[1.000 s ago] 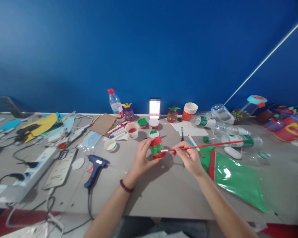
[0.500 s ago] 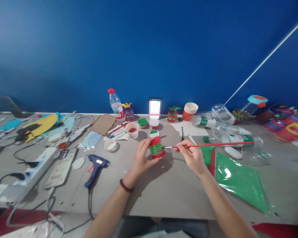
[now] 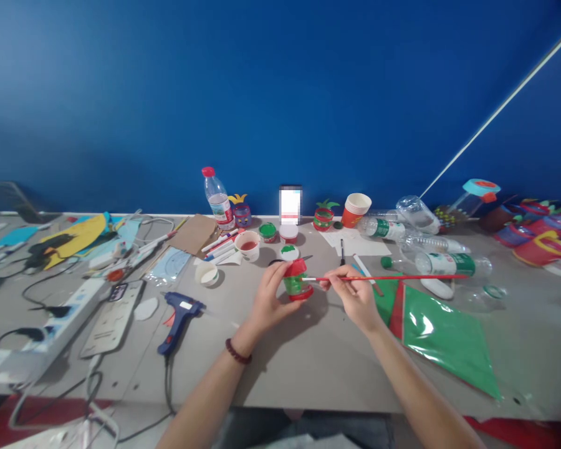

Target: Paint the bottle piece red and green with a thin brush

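My left hand [image 3: 267, 301] is wrapped round a small cut bottle piece painted red and green [image 3: 296, 279], held just above the grey table [image 3: 308, 362]. My right hand [image 3: 354, 296] pinches a long red paintbrush [image 3: 393, 277], whose white tip touches the right side of the painted piece. Just behind stand a green-stained white lid [image 3: 289, 252], a green paint pot [image 3: 267, 232] and a cup of red paint [image 3: 248, 245].
A blue glue gun [image 3: 180, 312] and power strip [image 3: 65, 312] lie at left. Green and red sheets [image 3: 442, 340] lie at right beside several plastic bottles [image 3: 444, 263]. Markers [image 3: 222, 243], a water bottle [image 3: 218, 198], paper cups [image 3: 356, 210] and painted crafts [image 3: 542, 240] line the back.
The brush tip drew back from the painted piece, then returned to touch its right side a little higher. My left hand kept hold of the piece, turning it slightly.
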Available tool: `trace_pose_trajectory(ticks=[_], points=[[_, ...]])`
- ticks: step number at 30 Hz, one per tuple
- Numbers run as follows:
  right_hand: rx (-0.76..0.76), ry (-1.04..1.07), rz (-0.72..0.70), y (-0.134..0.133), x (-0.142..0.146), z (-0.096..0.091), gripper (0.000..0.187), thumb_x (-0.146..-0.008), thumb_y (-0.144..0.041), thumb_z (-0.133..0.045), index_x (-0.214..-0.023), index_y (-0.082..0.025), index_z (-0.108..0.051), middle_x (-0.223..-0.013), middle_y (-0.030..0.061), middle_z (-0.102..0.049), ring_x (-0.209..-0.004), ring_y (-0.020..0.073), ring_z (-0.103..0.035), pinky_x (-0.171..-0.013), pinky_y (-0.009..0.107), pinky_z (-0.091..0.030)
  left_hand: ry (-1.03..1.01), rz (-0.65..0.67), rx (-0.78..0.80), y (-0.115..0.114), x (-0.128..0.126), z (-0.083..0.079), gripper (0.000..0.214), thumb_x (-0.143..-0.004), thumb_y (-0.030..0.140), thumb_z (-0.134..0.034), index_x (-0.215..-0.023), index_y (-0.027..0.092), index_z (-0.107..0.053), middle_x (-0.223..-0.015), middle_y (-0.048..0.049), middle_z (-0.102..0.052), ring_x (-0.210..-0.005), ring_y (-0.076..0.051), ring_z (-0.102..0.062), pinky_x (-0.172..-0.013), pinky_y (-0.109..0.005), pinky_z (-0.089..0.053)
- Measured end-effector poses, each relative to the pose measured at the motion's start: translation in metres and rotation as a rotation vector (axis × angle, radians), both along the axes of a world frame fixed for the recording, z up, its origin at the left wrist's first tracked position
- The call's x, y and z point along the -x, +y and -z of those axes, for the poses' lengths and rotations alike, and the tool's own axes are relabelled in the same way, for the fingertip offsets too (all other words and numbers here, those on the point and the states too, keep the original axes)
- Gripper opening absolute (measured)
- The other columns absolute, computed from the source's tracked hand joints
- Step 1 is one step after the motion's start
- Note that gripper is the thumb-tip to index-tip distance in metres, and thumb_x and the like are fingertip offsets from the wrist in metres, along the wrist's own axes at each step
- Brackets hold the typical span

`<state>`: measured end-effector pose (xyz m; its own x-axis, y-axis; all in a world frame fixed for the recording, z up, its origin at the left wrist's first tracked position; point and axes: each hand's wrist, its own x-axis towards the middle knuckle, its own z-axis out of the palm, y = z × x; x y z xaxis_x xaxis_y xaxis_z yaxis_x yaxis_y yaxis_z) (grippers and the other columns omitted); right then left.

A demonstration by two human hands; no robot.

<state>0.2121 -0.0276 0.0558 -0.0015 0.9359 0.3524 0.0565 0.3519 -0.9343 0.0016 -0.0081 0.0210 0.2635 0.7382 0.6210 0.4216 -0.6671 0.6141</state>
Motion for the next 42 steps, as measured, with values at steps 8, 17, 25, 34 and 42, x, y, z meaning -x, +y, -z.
trace_pose_trajectory(ticks=[8, 17, 25, 34, 42], points=[[-0.062, -0.108, 0.112, 0.003, -0.007, -0.004, 0.028, -0.092, -0.045, -0.060, -0.082, -0.020, -0.066, -0.074, 0.0053, -0.071, -0.070, 0.0192, -0.071, -0.065, 0.030, -0.059, -0.021, -0.014, -0.042, 0.001, 0.001, 0.000, 0.073, -0.077, 0.037, -0.079, -0.140, 0.023, -0.045, -0.130, -0.0138, -0.056, -0.119, -0.031, -0.058, -0.100, -0.046, -0.052], [-0.020, 0.047, 0.068, 0.003, -0.007, -0.003, 0.024, -0.091, -0.043, -0.063, -0.083, -0.021, -0.066, -0.071, 0.0029, -0.072, -0.066, 0.0153, -0.068, -0.064, 0.027, -0.057, -0.006, -0.012, 0.003, 0.000, 0.001, 0.000, 0.073, -0.076, 0.033, -0.080, -0.139, 0.024, -0.045, -0.131, -0.0140, -0.055, -0.121, -0.030, -0.056, -0.101, -0.047, -0.051], [-0.012, -0.015, 0.028, 0.000, 0.000, -0.001, 0.022, -0.093, -0.040, -0.061, -0.085, -0.021, -0.066, -0.075, 0.0037, -0.072, -0.071, 0.0167, -0.071, -0.066, 0.027, -0.058, 0.012, 0.002, 0.010, -0.002, 0.000, -0.001, 0.073, -0.078, 0.033, -0.078, -0.141, 0.024, -0.043, -0.133, -0.0143, -0.054, -0.123, -0.031, -0.055, -0.102, -0.049, -0.050], [0.000, -0.091, 0.181, 0.006, -0.011, -0.001, 0.029, -0.089, -0.047, -0.063, -0.080, -0.020, -0.065, -0.069, 0.0044, -0.071, -0.067, 0.0183, -0.070, -0.064, 0.029, -0.057, -0.017, -0.008, -0.041, 0.000, 0.002, -0.003, 0.073, -0.077, 0.035, -0.080, -0.139, 0.024, -0.044, -0.130, -0.0137, -0.056, -0.119, -0.029, -0.057, -0.099, -0.046, -0.052], [-0.001, 0.053, 0.081, 0.002, -0.007, -0.006, 0.027, -0.089, -0.047, -0.065, -0.081, -0.020, -0.066, -0.070, 0.0033, -0.072, -0.063, 0.0163, -0.067, -0.063, 0.030, -0.057, -0.011, -0.004, 0.023, -0.002, 0.001, -0.004, 0.072, -0.077, 0.034, -0.079, -0.140, 0.024, -0.045, -0.132, -0.0142, -0.054, -0.123, -0.030, -0.056, -0.102, -0.047, -0.051]])
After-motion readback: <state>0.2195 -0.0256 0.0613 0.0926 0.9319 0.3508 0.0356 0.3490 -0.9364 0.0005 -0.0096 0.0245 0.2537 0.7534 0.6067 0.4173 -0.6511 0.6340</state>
